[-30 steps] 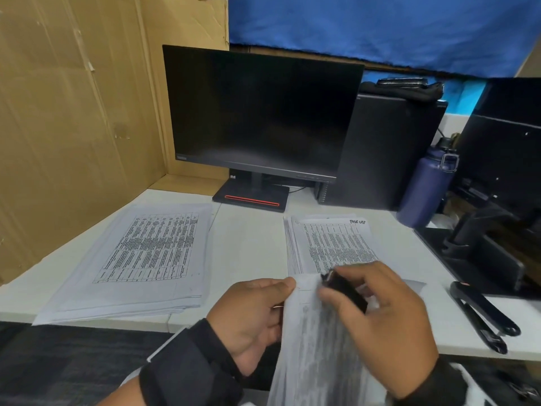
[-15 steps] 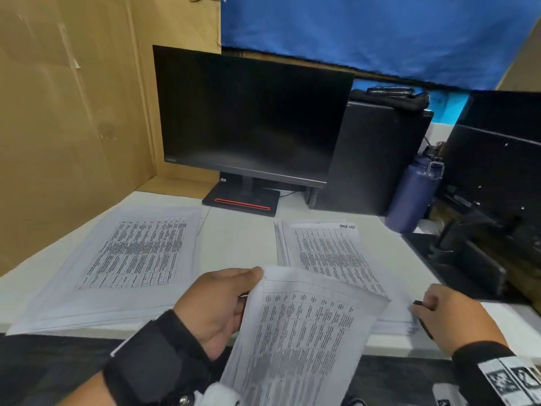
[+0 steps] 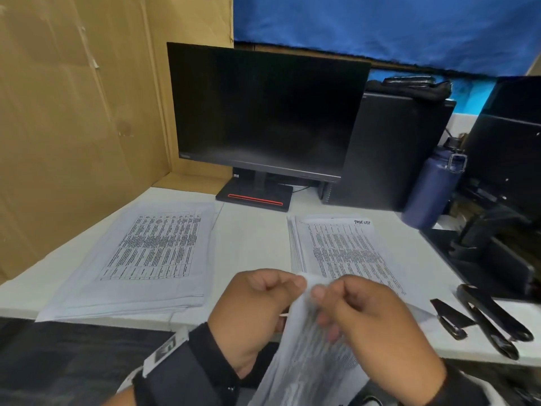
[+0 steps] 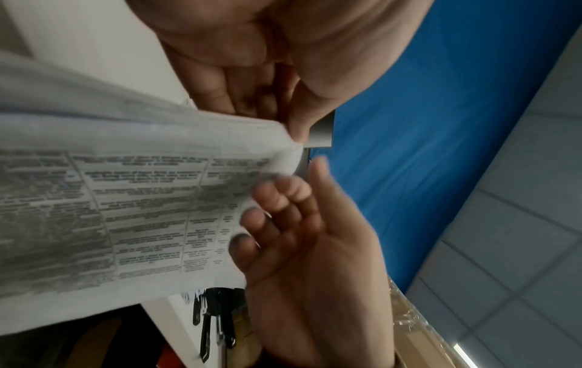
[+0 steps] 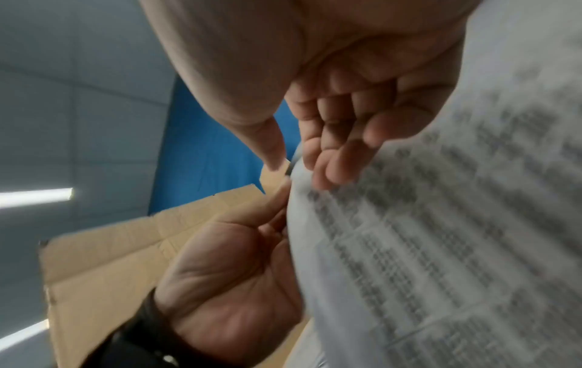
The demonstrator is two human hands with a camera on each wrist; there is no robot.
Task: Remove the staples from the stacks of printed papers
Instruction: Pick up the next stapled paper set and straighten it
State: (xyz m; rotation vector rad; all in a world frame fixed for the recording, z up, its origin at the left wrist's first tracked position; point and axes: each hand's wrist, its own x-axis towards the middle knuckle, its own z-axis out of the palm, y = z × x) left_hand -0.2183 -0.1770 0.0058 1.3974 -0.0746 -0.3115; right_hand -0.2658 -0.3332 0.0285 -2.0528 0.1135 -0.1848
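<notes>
I hold a printed paper set (image 3: 307, 361) upright over the desk's front edge. My left hand (image 3: 292, 288) pinches its top corner from the left, thumb on the front. My right hand (image 3: 320, 294) pinches the same corner from the right. The right wrist view shows the right thumb (image 5: 274, 149) and fingers (image 5: 330, 161) closing on the paper set's (image 5: 440, 224) corner. No staple can be made out. The black staple remover (image 3: 448, 317) lies on the desk to the right, apart from both hands. One paper stack (image 3: 140, 253) lies at the left, another (image 3: 342, 250) at the middle right.
A black stapler (image 3: 491, 320) lies next to the staple remover. At the back stand a dark monitor (image 3: 263, 112), a black computer case (image 3: 389, 148) and a blue bottle (image 3: 430, 189). A cardboard wall (image 3: 73, 127) closes the left side, and black equipment (image 3: 497, 244) crowds the right.
The right hand carried the black staple remover off the paper and to the right onto the desk. It has come back empty and now pinches the paper set's corner beside the left hand.
</notes>
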